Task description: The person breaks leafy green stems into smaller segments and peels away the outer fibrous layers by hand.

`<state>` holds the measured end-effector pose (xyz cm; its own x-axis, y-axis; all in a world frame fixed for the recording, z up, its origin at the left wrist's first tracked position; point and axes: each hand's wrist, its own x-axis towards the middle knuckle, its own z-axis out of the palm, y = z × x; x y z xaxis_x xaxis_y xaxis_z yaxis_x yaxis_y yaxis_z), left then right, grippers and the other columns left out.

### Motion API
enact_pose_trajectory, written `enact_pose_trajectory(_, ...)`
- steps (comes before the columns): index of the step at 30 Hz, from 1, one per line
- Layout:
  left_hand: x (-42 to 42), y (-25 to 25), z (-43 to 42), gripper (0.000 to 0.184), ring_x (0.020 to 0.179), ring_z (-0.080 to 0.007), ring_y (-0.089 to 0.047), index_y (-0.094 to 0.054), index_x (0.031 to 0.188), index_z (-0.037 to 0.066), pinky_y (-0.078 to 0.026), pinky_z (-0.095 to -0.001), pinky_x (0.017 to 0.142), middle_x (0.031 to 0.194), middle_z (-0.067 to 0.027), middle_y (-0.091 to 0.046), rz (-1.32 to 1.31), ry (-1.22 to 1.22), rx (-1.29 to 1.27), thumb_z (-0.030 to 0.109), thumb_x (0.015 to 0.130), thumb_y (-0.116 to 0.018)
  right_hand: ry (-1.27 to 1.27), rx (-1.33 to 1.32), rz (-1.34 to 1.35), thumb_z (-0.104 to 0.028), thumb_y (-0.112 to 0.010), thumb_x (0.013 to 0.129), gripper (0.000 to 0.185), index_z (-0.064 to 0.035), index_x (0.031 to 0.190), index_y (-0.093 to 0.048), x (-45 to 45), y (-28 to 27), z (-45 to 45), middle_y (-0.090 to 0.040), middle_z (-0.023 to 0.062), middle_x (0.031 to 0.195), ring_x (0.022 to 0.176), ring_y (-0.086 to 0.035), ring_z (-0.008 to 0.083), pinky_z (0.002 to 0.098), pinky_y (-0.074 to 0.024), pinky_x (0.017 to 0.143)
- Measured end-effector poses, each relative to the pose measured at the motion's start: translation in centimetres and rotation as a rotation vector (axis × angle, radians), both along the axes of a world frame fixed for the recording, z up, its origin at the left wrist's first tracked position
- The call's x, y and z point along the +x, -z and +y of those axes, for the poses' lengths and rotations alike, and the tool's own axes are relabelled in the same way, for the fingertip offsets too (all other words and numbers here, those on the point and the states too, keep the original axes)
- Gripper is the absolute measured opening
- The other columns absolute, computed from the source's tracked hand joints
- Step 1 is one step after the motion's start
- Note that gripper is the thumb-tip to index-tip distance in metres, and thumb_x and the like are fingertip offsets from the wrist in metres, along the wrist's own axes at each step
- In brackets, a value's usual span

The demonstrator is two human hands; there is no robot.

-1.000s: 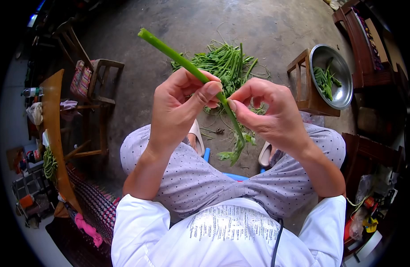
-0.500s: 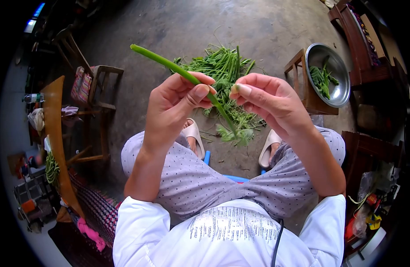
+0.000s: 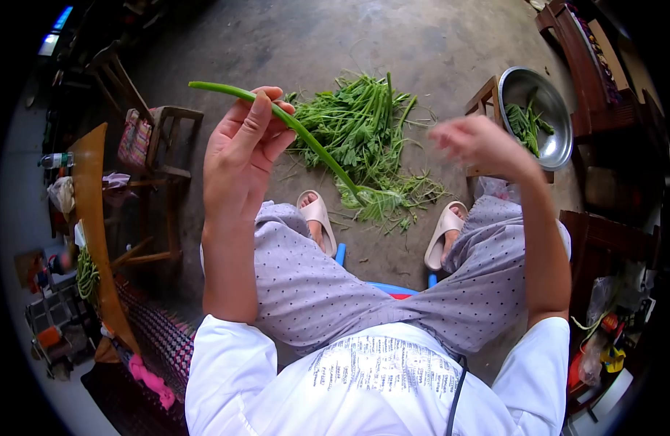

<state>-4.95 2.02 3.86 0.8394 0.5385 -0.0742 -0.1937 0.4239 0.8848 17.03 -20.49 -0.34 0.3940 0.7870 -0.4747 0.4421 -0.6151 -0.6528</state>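
Observation:
My left hand (image 3: 239, 160) pinches a long green vegetable stalk (image 3: 317, 147) between thumb and fingers. The stalk slants down to the right, its bare end at upper left and a pale, feathery leafy end low over the floor. Off to the right, my right hand (image 3: 491, 145) is raised apart from the stalk, near the metal basin (image 3: 565, 138); motion smears its fingers, so any small thing in them cannot be made out. A heap of green stalks and leaves (image 3: 353, 123) lies on the floor beyond my feet. Some greens (image 3: 524, 131) rest inside the basin.
The basin stands on a wooden stool (image 3: 486, 98) at right. Left are a wooden chair (image 3: 171, 131) and a wooden tabletop edge (image 3: 91, 174). My sandalled feet (image 3: 317, 218) flank loose trimmings (image 3: 408, 211). Dark wooden furniture (image 3: 604, 123) lines the right side.
My right hand has swung away from the stalk, outward to the right. My left hand has shifted left with the stalk still in its grip.

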Motion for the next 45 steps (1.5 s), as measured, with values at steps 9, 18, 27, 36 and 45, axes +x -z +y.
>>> enact_pose_trajectory(9,0.7,-0.2,-0.5,0.026,0.083,-0.0128,-0.064,-0.058,0.105,-0.001,-0.055,-0.0226,0.076,0.092,-0.0092,-0.063,-0.017,-0.036,0.002,0.021,0.092,-0.058,-0.148,0.699,-0.003,-0.018,-0.064,0.085,0.028,-0.0032,0.108,-0.059,-5.8,-1.2,1.7,-0.059,0.0105,0.107,0.102,-0.056,0.0256,0.0341,-0.0441,0.087)
enact_pose_trajectory(18,2.0,-0.6,-2.2,0.039,0.089,-0.0145,-0.062,-0.053,0.119,-0.003,-0.052,-0.0245,0.08,0.104,-0.0119,-0.063,0.125,0.168,0.096,0.02,0.089,-0.062,-0.044,0.651,0.638,-0.02,-0.062,0.089,0.028,0.0022,0.106,-0.061,-8.0,-1.0,2.4,-0.065,0.0038,0.094,0.084,-0.059,0.0096,0.0236,-0.0475,0.076)
enact_pose_trajectory(27,2.0,0.9,-3.3,0.025,0.081,-0.0115,-0.062,-0.059,0.107,0.002,-0.05,-0.0227,0.07,0.092,-0.0081,-0.065,0.122,0.32,0.089,0.017,0.088,-0.064,-0.017,0.645,0.835,-0.028,-0.049,0.097,0.035,0.001,0.115,-0.059,-6.9,-1.6,2.0,-0.062,0.001,0.1,0.094,-0.055,0.0063,0.0214,-0.044,0.083)
enact_pose_trajectory(36,1.9,0.1,-2.3,0.021,0.078,-0.0091,-0.062,-0.062,0.102,0.004,-0.049,-0.0204,0.071,0.087,-0.0055,-0.066,0.104,0.141,0.137,0.018,0.087,-0.066,-0.001,0.609,0.939,-0.007,-0.049,0.078,0.048,0.0023,0.125,-0.048,-6.1,-1.4,1.7,-0.055,0.0066,0.113,0.1,-0.054,0.0124,0.0247,-0.0431,0.088)
enact_pose_trajectory(45,1.7,0.0,-1.2,0.021,0.078,-0.01,-0.063,-0.062,0.099,0.004,-0.052,-0.0194,0.072,0.09,-0.007,-0.066,0.057,-0.004,0.042,0.019,0.087,-0.066,-0.057,0.521,0.953,-0.001,-0.06,0.085,0.045,-0.0001,0.127,-0.045,-7.1,-0.6,2.7,-0.056,0.0017,0.101,0.091,-0.053,0.0069,0.0223,-0.046,0.078)
